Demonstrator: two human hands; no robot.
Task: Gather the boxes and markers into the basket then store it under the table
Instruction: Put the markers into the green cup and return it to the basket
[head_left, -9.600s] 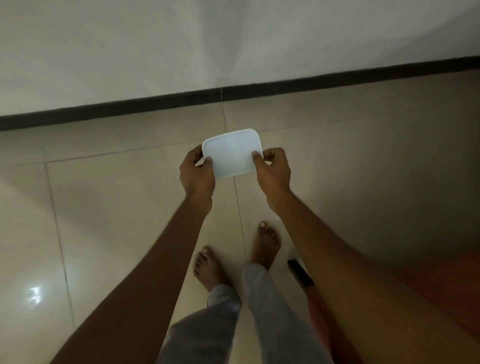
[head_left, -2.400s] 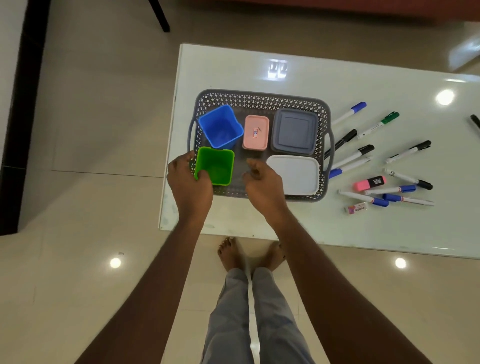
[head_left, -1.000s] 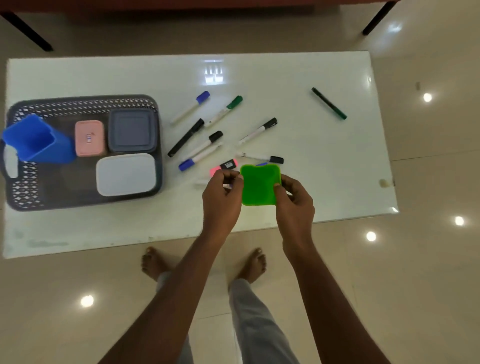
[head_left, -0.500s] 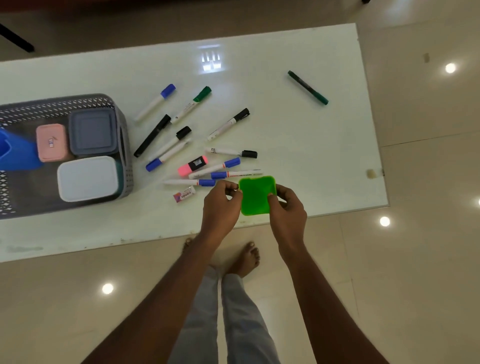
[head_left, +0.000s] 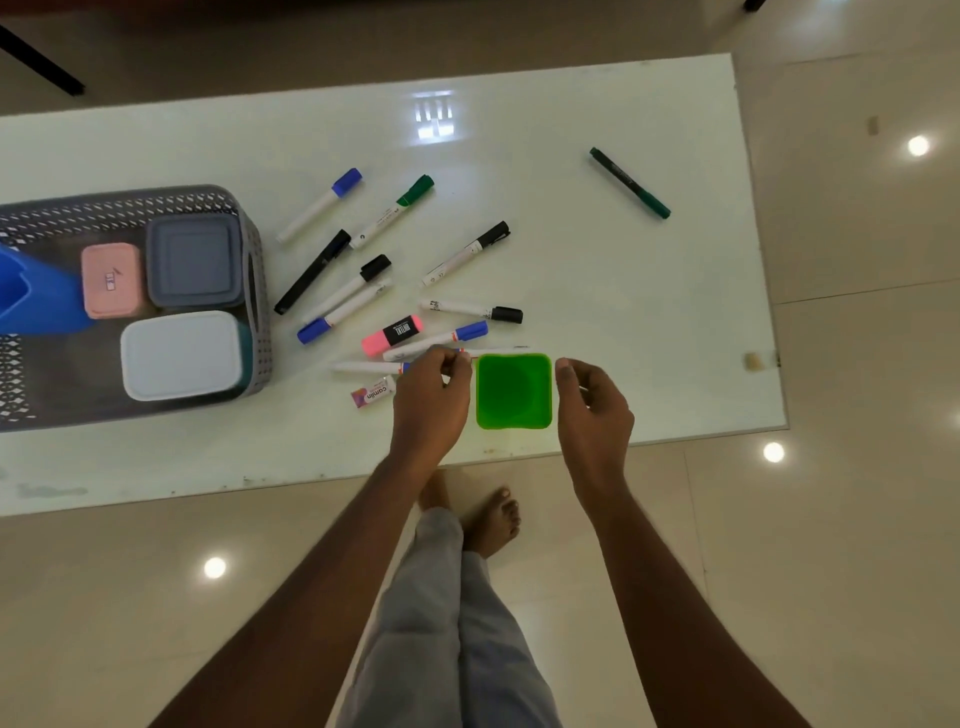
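A green square cup (head_left: 513, 391) stands upright on the white table (head_left: 597, 291) near its front edge. My left hand (head_left: 430, 397) is just left of the cup, fingers loosely curled, its fingertips over the ends of two markers. My right hand (head_left: 592, 408) hovers just right of the cup, fingers apart, not touching it. Several markers (head_left: 332, 254) and a pink highlighter (head_left: 392, 334) lie scattered left of and behind the cup. One dark green marker (head_left: 629, 182) lies alone at the back right. The grey basket (head_left: 254, 291) at the left holds a blue cup (head_left: 31, 301) and pink (head_left: 110, 280), grey (head_left: 193, 261) and white (head_left: 182, 354) boxes.
A small eraser (head_left: 371, 396) lies by my left hand. The table's front edge runs just below the green cup, with my bare feet (head_left: 491, 517) on the tiled floor beneath. A dark table leg (head_left: 41, 65) shows at the back left.
The green cup, taken out of the basket and carried right in both hands, now rests on the table. Both hands have let go of it and moved slightly apart.
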